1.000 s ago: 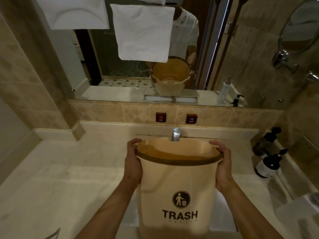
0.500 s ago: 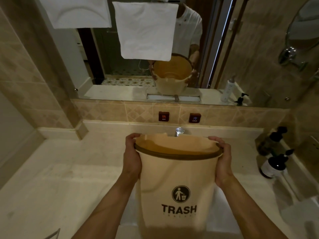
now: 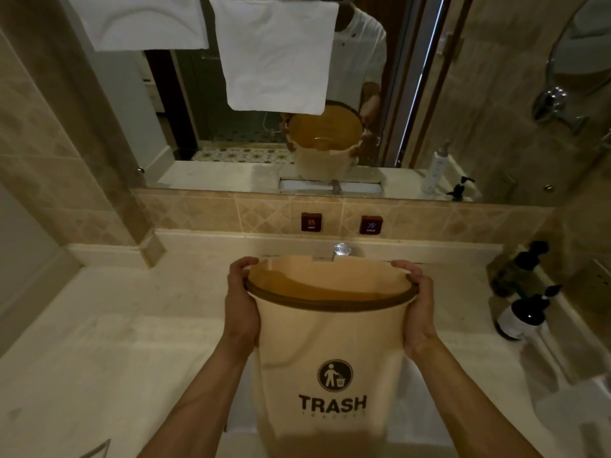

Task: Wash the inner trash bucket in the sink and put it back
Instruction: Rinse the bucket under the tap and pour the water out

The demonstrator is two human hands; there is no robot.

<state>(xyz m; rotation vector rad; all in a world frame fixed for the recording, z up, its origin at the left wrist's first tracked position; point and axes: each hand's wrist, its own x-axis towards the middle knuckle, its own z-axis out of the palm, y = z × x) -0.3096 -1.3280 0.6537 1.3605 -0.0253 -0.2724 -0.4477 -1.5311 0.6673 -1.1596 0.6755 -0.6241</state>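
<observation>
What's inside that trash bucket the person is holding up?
Nothing shows inside the trash bucket: only bare far wall from above. The bottom is hidden by the near rim, though the mirror shows what may be a little water. Left hand and right hand grip the rim.

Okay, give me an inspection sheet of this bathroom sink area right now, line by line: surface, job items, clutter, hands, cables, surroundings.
Surface: pale stone counter, bare where visible.
Job's things: beige trash bucket held upright over the sink; faucet behind its rim; whether water runs cannot be told.
Clutter: two dark pump bottles on the counter's right.
Hands: left hand and right hand each grip the bucket's rim on opposite sides.
Cables: nothing seen.
Surroundings: mirror, white towels hanging above, hot and cold buttons on the tiled wall.
</observation>
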